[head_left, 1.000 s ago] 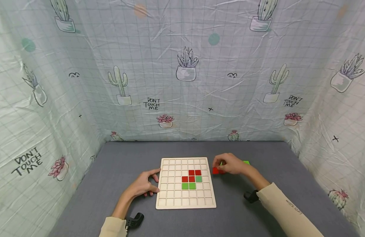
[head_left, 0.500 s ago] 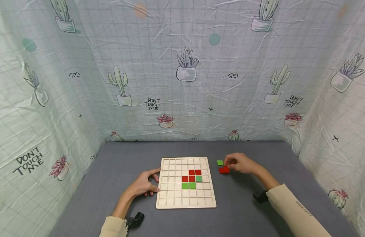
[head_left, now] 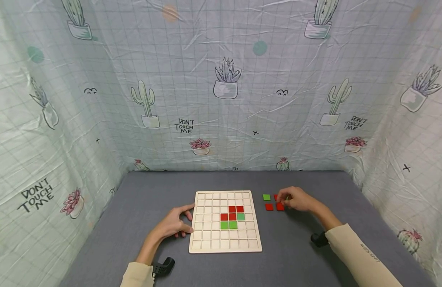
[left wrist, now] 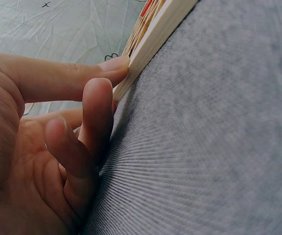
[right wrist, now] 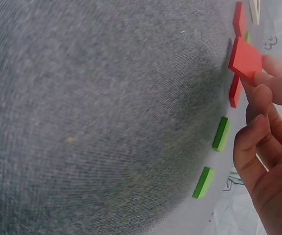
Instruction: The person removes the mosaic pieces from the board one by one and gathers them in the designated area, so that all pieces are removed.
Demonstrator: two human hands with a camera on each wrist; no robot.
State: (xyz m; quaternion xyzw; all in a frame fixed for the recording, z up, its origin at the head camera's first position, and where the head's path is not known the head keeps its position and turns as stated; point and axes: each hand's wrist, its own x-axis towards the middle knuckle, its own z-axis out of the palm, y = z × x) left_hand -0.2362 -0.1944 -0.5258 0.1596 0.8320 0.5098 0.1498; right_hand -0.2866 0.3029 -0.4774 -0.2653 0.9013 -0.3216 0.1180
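A pale wooden grid board [head_left: 210, 245] lies on the grey table, with red tiles [head_left: 232, 216] and green tiles [head_left: 229, 225] in some of its squares. My left hand [head_left: 172, 222] rests at its left edge. In the left wrist view, the thumb [left wrist: 77, 81] lies straight against the board's side [left wrist: 153, 41], the other fingers loosely bent. To the right of the board, my right hand [head_left: 296, 199] pinches a red tile [right wrist: 247, 58] between thumb and fingertip. The right wrist view shows this tile tilted. Another red tile [head_left: 269, 207] and a green tile [head_left: 266, 197] lie beside that hand.
One more red tile [right wrist: 235, 90] sits just behind the pinched one. Two green tiles [right wrist: 221, 134] lie farther along the table in the right wrist view. A patterned curtain [head_left: 221, 131] hangs behind and at both sides of the table [head_left: 153, 191].
My right hand has moved right, away from the board's edge. Red and green tiles it covered now show, and the red ones are spread apart. The left hand has stayed at the board.
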